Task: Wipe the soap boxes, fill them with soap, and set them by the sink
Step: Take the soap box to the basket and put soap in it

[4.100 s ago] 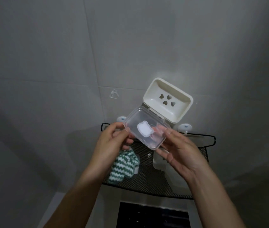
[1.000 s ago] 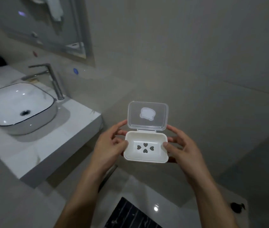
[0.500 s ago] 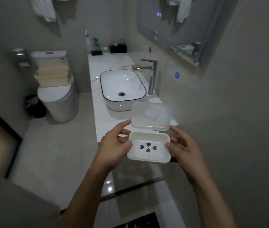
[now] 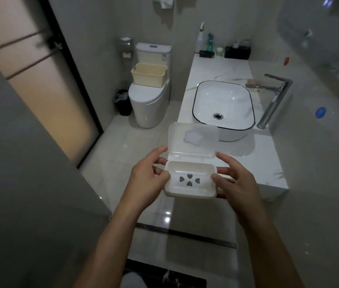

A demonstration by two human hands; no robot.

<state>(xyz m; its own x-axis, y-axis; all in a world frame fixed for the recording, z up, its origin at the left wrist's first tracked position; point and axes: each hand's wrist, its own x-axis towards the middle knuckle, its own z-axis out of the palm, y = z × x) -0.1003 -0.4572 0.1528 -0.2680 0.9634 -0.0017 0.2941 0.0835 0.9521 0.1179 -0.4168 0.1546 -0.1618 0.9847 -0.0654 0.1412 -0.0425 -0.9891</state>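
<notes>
I hold a white soap box [image 4: 189, 189] level in front of me, its clear hinged lid [image 4: 193, 142] standing open at the far side. The tray is empty and shows heart-shaped drain holes. My left hand [image 4: 145, 181] grips its left end, thumb on the rim. My right hand [image 4: 235, 181] grips the right end the same way. Beyond the box, a white basin [image 4: 224, 100] sits on the marble counter [image 4: 268, 163], with a chrome faucet [image 4: 272, 100] at its right.
A toilet [image 4: 147, 104] carrying a beige basket [image 4: 148, 74] stands at the far left beside a black bin [image 4: 124, 101]. Bottles and a black box [image 4: 237, 51] crowd the counter's far end. A door [image 4: 29, 80] is at left. Tiled floor lies below.
My view has swung left from the wall shelf to the sink counter, and the open soap box came along in both hands. It is now held flat, lid up.
</notes>
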